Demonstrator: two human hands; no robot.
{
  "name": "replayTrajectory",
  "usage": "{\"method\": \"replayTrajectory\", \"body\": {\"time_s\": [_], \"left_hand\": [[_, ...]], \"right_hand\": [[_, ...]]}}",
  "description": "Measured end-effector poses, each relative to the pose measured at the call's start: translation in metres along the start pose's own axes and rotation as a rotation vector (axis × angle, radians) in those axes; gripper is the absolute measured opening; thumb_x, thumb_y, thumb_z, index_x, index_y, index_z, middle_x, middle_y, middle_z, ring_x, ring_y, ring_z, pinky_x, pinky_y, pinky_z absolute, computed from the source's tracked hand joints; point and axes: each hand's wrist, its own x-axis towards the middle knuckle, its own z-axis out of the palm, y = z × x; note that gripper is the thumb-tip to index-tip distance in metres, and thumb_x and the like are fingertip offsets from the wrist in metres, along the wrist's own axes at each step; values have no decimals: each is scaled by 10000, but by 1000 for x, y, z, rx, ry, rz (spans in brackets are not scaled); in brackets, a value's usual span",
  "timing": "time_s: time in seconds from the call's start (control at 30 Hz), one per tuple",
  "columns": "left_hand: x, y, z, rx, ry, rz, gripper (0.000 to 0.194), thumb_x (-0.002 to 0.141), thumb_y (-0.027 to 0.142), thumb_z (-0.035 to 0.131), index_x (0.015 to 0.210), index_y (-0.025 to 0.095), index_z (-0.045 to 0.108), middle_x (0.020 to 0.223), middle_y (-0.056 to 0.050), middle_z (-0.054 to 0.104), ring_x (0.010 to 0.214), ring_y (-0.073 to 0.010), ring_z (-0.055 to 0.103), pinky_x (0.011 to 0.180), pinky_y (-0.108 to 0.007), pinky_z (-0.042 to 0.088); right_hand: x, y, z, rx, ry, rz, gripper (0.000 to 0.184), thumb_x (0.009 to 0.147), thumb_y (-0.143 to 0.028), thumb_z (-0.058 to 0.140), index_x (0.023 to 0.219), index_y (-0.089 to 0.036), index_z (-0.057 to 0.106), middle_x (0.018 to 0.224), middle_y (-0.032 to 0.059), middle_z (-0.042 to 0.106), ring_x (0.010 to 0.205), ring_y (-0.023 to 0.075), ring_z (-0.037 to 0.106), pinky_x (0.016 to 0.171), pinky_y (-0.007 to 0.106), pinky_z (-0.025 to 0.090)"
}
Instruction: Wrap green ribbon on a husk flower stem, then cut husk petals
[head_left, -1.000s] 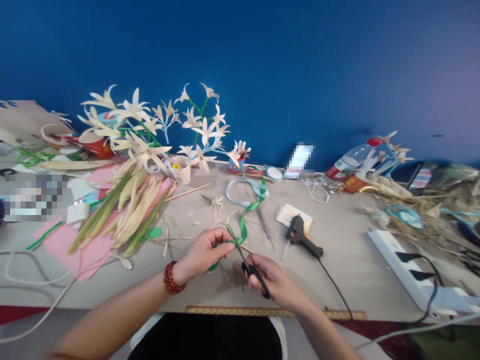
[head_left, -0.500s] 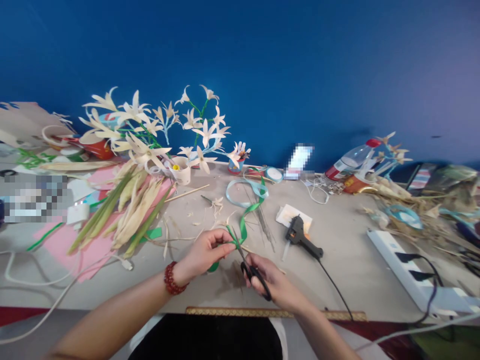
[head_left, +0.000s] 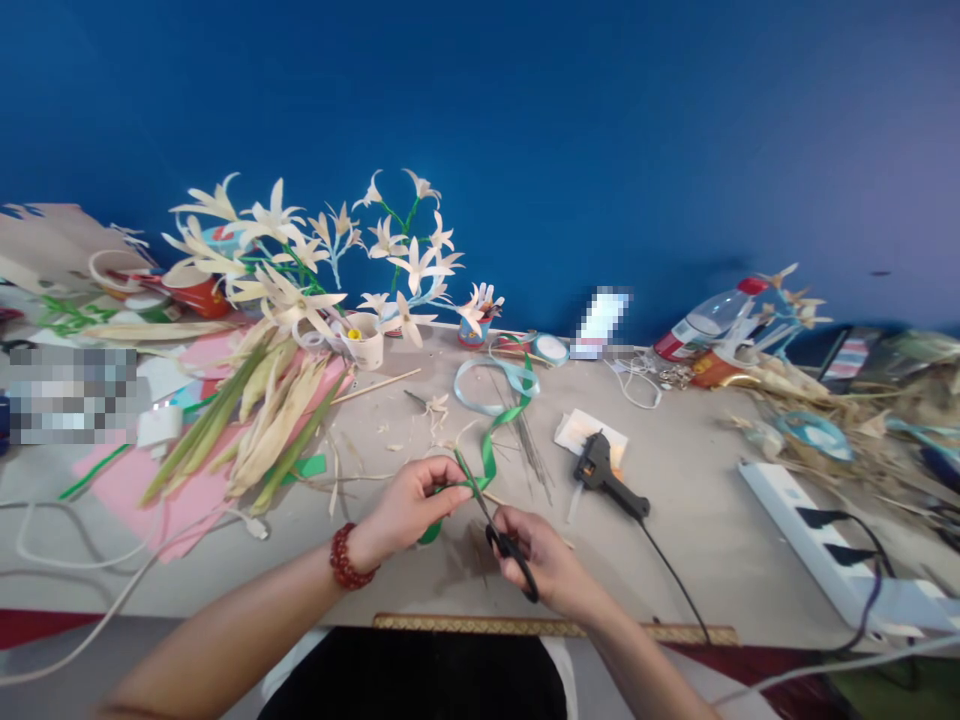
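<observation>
Between the thumb and fingers of my left hand (head_left: 424, 495) a green ribbon (head_left: 489, 455) is pinched; its length curls away toward the back of the table. My right hand (head_left: 541, 562) grips black-handled scissors (head_left: 510, 560), whose blades point up and left and meet the ribbon close to my left fingertips. Whether the blades are fully closed is hard to make out. Part of a green roll (head_left: 430, 533) shows beneath my left hand. Thin wires (head_left: 531, 450) lie beyond the scissors.
To the right, a black glue gun (head_left: 609, 478) rests by a white pad, its cord running to the table's front edge. A white power strip (head_left: 799, 540) lies further right. Corn husks (head_left: 262, 430) cover pink paper at left. Husk flowers (head_left: 412, 262) stand behind, near a blue ribbon loop (head_left: 465, 385).
The scissor blades look closer together across the ribbon at my left fingertips. Both hands stay nearly in place, and the whole view shifts very slightly.
</observation>
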Motion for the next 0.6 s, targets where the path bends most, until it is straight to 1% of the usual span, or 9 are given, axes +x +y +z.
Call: {"method": "replayTrajectory", "body": {"time_s": [0.13,0.23,0.4,0.6], "left_hand": [[1,0,1,-45,11,-31,270,755,390,682,730,162,541,499,82,422,409,-47,331,395,-170,271],[1,1,2,-85,21,-51,295,732,402,701,733,164,526,493,91,409,402,-41,330,386,-159,254],[0,4,2,-162,5,-112,322,702,405,729,729,159,524,514,80,445,404,-35,346,377,-149,218],[1,6,1,-225,-16,-150,299,690,361,744,738,152,535,535,74,451,421,-30,349,381,-145,197]], "right_hand": [[-1,4,-2,18,4,11,650,586,-780,654,730,-206,386,633,-58,388,559,92,299,502,223,233],[-1,6,-4,20,5,4,651,577,-772,670,727,-201,397,626,-61,386,557,90,290,496,220,226],[-1,4,-6,-23,16,-11,620,607,-753,667,710,-202,402,613,-63,373,554,93,282,496,223,221],[-2,5,-7,-29,17,-25,628,584,-757,679,688,-208,393,601,-65,359,551,96,266,491,227,205]]}}
